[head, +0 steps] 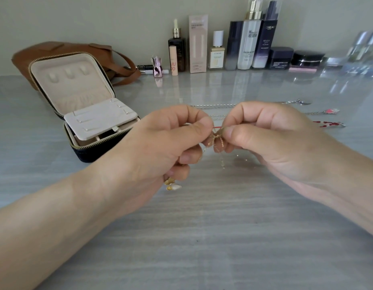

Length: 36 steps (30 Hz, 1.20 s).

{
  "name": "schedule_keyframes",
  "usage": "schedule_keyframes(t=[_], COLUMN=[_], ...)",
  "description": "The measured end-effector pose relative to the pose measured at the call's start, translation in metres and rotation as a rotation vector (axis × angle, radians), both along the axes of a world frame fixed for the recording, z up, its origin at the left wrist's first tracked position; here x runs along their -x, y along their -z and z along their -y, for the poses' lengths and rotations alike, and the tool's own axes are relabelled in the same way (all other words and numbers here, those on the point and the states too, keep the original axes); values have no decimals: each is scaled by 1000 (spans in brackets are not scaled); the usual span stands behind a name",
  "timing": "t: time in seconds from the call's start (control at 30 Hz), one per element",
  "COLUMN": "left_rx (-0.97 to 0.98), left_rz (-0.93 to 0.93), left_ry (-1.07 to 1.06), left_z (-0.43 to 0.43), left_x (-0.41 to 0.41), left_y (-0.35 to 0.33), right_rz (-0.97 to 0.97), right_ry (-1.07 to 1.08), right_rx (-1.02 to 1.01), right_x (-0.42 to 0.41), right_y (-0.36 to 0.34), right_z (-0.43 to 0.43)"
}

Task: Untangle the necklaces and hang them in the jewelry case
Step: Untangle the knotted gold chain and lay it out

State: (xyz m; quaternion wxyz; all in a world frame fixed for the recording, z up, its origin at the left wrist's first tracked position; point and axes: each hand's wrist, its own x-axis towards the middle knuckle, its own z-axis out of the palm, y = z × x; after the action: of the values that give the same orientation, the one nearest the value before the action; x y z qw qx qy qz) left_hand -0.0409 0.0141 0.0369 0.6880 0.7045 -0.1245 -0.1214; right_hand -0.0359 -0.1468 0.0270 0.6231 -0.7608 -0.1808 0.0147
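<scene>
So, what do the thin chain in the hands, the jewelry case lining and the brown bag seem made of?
Gold chain: fine metal, polished gold tone; tiny links glint. Jewelry case lining: probably velvet or suede-like fabric, matte beige, no shine. Brown bag: leather or imitation, smooth, faint sheen; cannot tell which.

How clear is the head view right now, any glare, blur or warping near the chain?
Head view: light is soft and even; the gold chain pinched between the left hand and right hand looks thin and slightly soft; the glossy table mirrors the cosmetics as pale streaks; the clear bottles at the picture's right edge are smeared; wide-angle warping stretches the edges.
</scene>
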Motion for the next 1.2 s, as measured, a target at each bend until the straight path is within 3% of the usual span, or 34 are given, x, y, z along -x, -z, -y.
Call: schedule_keyframes(t=[0.2,0.6,0.87,1.2], left_rx=[52,72,-44,-77], left_rz=[-26,102,177,226], left_ry=[68,26,-29,8], left_z=[-4,0,2,2], left_x=[-2,0,-2,0], left_y=[1,5,10,8], right_rz=[-72,-202,-170,55], right_ry=[-70,-83,-37,-5], right_rx=[-74,-187,-79,181], right_x=[-2,-3,-3,2], right_y=[-1,-3,-2,-1], right_z=[0,4,5,2])
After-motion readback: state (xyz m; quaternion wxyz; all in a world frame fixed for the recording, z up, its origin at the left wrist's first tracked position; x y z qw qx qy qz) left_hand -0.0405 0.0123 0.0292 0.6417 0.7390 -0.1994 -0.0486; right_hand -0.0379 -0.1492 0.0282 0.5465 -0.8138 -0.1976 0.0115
